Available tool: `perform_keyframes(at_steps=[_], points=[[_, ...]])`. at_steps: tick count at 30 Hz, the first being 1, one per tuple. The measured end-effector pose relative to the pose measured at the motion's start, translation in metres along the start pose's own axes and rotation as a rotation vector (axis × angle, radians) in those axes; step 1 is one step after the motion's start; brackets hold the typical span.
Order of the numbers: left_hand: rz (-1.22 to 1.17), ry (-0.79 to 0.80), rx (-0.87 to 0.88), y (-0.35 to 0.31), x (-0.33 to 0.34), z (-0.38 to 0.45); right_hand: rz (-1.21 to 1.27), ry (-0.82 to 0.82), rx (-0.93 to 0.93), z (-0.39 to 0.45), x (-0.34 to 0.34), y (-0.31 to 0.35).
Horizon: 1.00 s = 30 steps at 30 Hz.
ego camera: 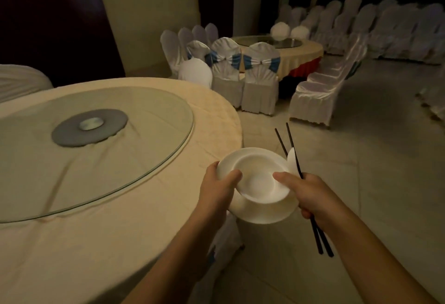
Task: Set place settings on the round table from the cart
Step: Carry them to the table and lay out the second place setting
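Observation:
A stack of white plates (255,178) is held in the air just off the right edge of the round table (101,243), which has a cream cloth. My left hand (218,189) grips the left rim of the top plate, thumb on its face. My right hand (313,198) holds the stack's right side, thumb on the top plate, and also clamps a pair of black chopsticks (292,149) that stick out above and below the fist. A small white piece, perhaps a spoon, shows behind the plates by the chopsticks.
A glass turntable (101,183) with a grey hub covers the table's middle. Covered chairs (257,82) and a second round table (305,51) stand beyond on the tiled floor (361,159). A covered chair sits under my arms at the table's edge.

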<state>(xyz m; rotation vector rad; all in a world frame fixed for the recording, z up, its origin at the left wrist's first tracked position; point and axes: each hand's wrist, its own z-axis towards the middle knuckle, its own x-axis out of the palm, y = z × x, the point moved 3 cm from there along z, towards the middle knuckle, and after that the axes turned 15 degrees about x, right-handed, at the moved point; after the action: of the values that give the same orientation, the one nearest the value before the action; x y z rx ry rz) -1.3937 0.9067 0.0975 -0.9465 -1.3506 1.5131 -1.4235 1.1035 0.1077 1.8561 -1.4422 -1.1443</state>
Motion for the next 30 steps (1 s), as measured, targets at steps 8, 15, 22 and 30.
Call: perform_keyframes(at_steps=[8, 15, 22, 30], points=[[-0.046, -0.274, 0.001, 0.015, -0.045, 0.081, -0.193, 0.194, -0.077, 0.083, 0.068, 0.089], [-0.035, -0.567, -0.019, 0.042, -0.102, 0.11, -0.392, 0.444, -0.128, 0.141, 0.158, 0.132], [0.003, -0.793, -0.111, 0.089, -0.117, 0.137, -0.556, 0.675, -0.144, 0.22, 0.232, 0.139], [0.062, -0.974, -0.298, 0.158, -0.106, 0.145, -0.697, 0.858, -0.057, 0.292, 0.284, 0.1]])
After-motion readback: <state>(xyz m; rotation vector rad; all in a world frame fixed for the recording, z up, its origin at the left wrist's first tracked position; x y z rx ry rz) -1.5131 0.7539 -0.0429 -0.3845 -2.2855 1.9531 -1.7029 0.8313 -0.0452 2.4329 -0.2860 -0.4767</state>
